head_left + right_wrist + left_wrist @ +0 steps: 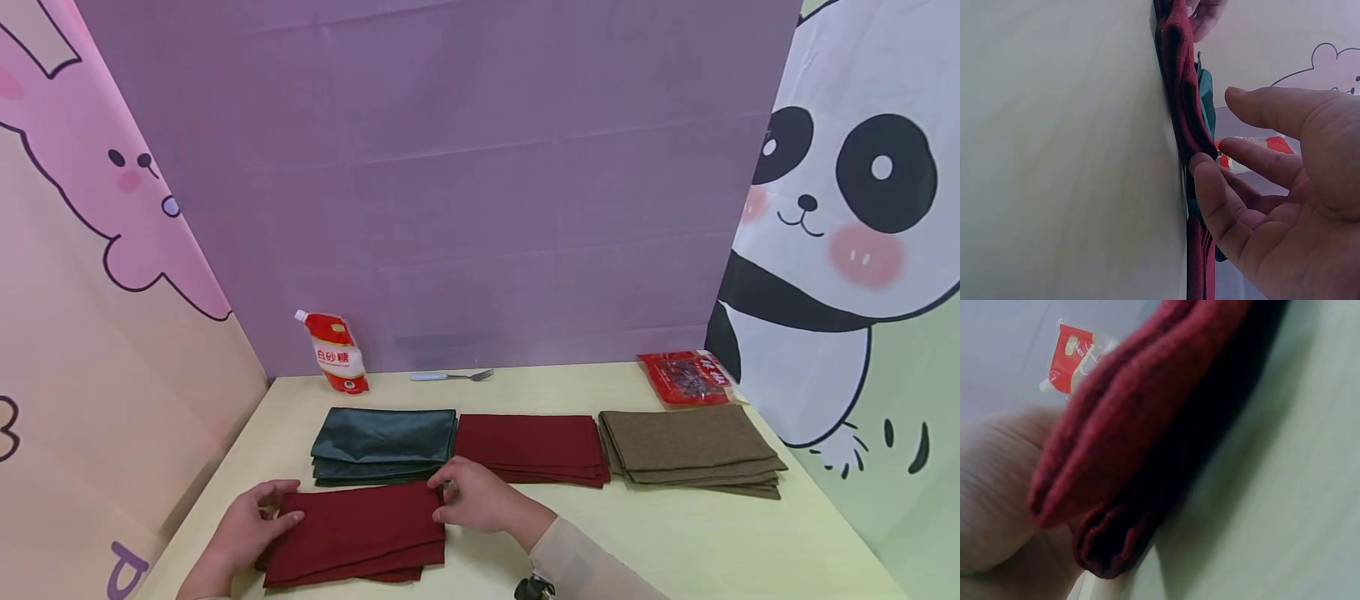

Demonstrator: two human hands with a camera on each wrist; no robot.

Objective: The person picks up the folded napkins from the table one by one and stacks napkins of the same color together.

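A folded dark red cloth [360, 533] lies nearest me on the table, its layers slightly out of line along the front. My left hand [251, 521] grips its left side, thumb over the top; the left wrist view shows the cloth's folded edge [1129, 425] against the hand, hiding some fingers. At the far right corner my right hand [480, 500] touches the cloth. In the right wrist view its fingers [1213, 194] meet the edge while the thumb stands apart. Behind lie a folded dark green cloth [386, 437] and a second folded red cloth [532, 446].
A folded brown cloth [690, 446] lies at the right of the back row. Farther back are a red-and-white spouted sugar pouch [337, 354], a fork [450, 377] and a red packet [686, 379]. A purple backdrop [480, 183] rises along the table's far edge.
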